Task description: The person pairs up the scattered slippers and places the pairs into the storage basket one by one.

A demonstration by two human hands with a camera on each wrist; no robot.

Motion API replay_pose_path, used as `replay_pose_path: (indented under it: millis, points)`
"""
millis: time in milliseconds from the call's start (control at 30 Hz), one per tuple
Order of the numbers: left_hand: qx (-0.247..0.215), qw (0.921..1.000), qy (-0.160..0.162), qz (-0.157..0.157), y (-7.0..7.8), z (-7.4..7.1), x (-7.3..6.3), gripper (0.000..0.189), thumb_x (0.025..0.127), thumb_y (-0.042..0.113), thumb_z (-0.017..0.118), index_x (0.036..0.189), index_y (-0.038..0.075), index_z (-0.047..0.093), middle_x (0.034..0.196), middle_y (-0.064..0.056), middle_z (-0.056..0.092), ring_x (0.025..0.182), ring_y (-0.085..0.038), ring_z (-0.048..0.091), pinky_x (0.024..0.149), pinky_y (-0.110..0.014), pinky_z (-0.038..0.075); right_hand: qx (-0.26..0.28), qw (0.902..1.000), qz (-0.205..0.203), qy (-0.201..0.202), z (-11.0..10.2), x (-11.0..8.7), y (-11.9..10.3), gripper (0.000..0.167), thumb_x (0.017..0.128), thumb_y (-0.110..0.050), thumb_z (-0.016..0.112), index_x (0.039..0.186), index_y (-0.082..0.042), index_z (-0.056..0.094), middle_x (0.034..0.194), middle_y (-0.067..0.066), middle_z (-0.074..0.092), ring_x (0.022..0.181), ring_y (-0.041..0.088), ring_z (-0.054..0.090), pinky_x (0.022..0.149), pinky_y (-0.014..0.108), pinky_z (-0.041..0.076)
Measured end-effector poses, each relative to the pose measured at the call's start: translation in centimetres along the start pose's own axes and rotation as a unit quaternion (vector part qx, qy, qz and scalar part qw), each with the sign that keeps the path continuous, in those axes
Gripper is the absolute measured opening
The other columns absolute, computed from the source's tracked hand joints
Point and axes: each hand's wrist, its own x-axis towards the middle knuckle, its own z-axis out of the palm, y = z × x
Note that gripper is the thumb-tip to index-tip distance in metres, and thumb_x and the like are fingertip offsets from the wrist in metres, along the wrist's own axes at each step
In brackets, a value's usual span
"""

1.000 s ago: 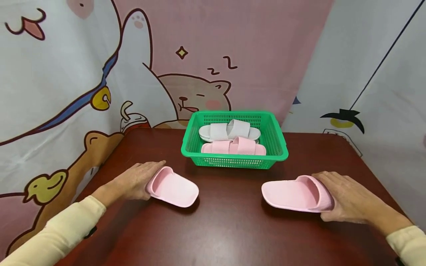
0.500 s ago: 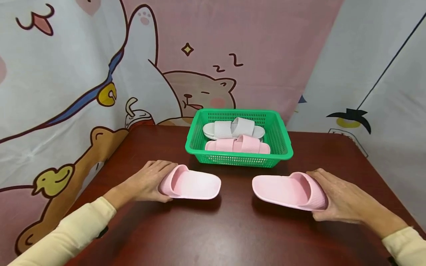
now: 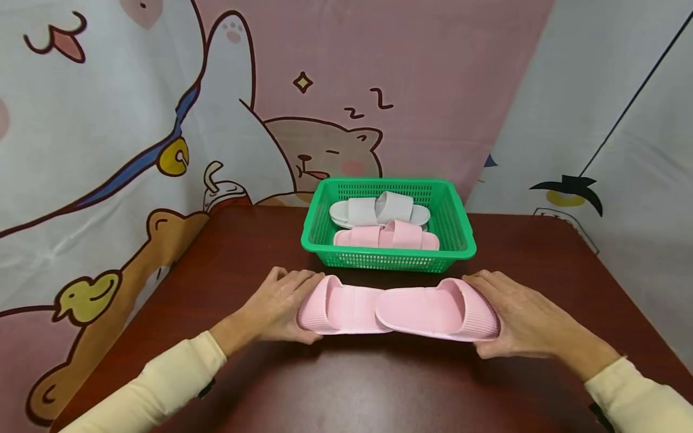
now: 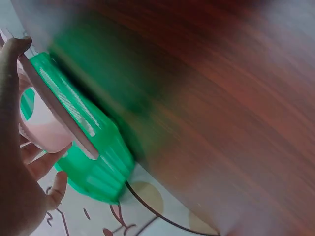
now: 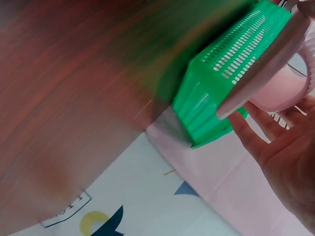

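Observation:
My left hand grips a pink slide slipper round its ribbed strap end. A matching pink slipper is held the same way by my right hand. Their heel ends meet in the middle of the head view, the right one overlapping the left one's heel. Both slippers are above the table, soles down. In the left wrist view the thumb presses one edge of the slipper and the fingers reach round the strap side. The right wrist view shows the other slipper edge-on, with fingers along its strap.
Just behind the slippers stands a green plastic basket holding a white pair of slippers and a pink pair. It sits on the dark red-brown table. A cartoon-printed curtain hangs close behind the table.
Both hands have moved inward, bringing the two pink slippers from well apart to overlapping at the heels. The left slipper has also turned from slanted to nearly level across the view.

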Motion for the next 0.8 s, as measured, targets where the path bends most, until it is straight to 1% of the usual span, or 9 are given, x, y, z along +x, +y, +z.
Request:
replay_pose_path:
  millis: [167,267,367,467,533,633,800]
  points:
    - [-0.004,0.9995,0.029,0.012,1.5,0.5,1.5,0.093,0.065,0.069,0.076,0.132,0.007,0.06,0.12,-0.003,0.064,0.1,-0.021,0.063,0.083,-0.046,0.039,-0.009,0.9997,-0.022,0.006,0.5,1.4,-0.8,0.094,0.056,-0.054,0.091,0.134,-0.013,0.058,0.122,-0.008,0.057,0.103,0.009,0.05,0.077,0.038,0.053]
    - [-0.007,0.9996,0.027,0.009,2.4,0.8,2.4,0.098,0.064,0.071,0.077,0.136,0.006,0.057,0.121,-0.004,0.064,0.103,-0.02,0.063,0.084,-0.046,0.038,-0.009,0.9992,-0.036,0.014,0.9,2.1,-1.4,0.094,0.056,-0.054,0.09,0.134,-0.012,0.058,0.123,-0.006,0.057,0.104,0.011,0.05,0.079,0.039,0.053]
    - [-0.012,0.9999,0.01,0.0,3.4,1.1,3.2,0.108,0.064,0.072,0.076,0.142,0.004,0.05,0.123,-0.006,0.064,0.108,-0.019,0.062,0.086,-0.045,0.039,-0.01,0.9984,-0.052,0.018,1.3,2.8,-2.2,0.095,0.056,-0.055,0.09,0.134,-0.011,0.058,0.124,-0.003,0.057,0.107,0.015,0.05,0.081,0.042,0.052]
    - [-0.011,0.9999,0.002,-0.005,4.3,1.3,4.0,0.109,0.063,0.074,0.075,0.142,0.003,0.05,0.124,-0.006,0.063,0.112,-0.018,0.06,0.087,-0.044,0.039,-0.012,0.998,-0.058,0.021,1.7,3.5,-3.0,0.098,0.055,-0.057,0.088,0.135,-0.01,0.057,0.126,-0.001,0.057,0.109,0.017,0.049,0.082,0.042,0.052]
    - [-0.008,0.9999,0.005,-0.008,4.6,1.4,4.5,0.105,0.063,0.075,0.075,0.139,0.005,0.053,0.123,-0.005,0.063,0.112,-0.017,0.059,0.088,-0.043,0.04,-0.014,0.998,-0.056,0.027,1.8,4.0,-3.4,0.1,0.055,-0.058,0.087,0.137,-0.009,0.056,0.126,0.0,0.057,0.109,0.018,0.048,0.081,0.042,0.051]
    - [-0.005,0.9997,0.022,-0.007,5.0,1.4,5.2,0.1,0.061,0.076,0.075,0.133,0.009,0.058,0.12,-0.003,0.062,0.111,-0.016,0.059,0.088,-0.042,0.04,-0.017,0.9976,-0.054,0.039,2.0,4.6,-4.0,0.101,0.055,-0.06,0.085,0.137,-0.009,0.055,0.124,0.0,0.056,0.106,0.017,0.047,0.078,0.04,0.05]
    - [-0.024,0.9991,0.035,0.004,5.7,1.6,5.9,0.101,0.058,0.074,0.077,0.133,0.009,0.057,0.12,-0.003,0.062,0.111,-0.017,0.06,0.091,-0.039,0.043,-0.018,0.9952,-0.071,0.065,2.7,5.3,-4.8,0.1,0.053,-0.061,0.082,0.134,-0.009,0.055,0.117,0.0,0.054,0.101,0.018,0.046,0.077,0.039,0.047]
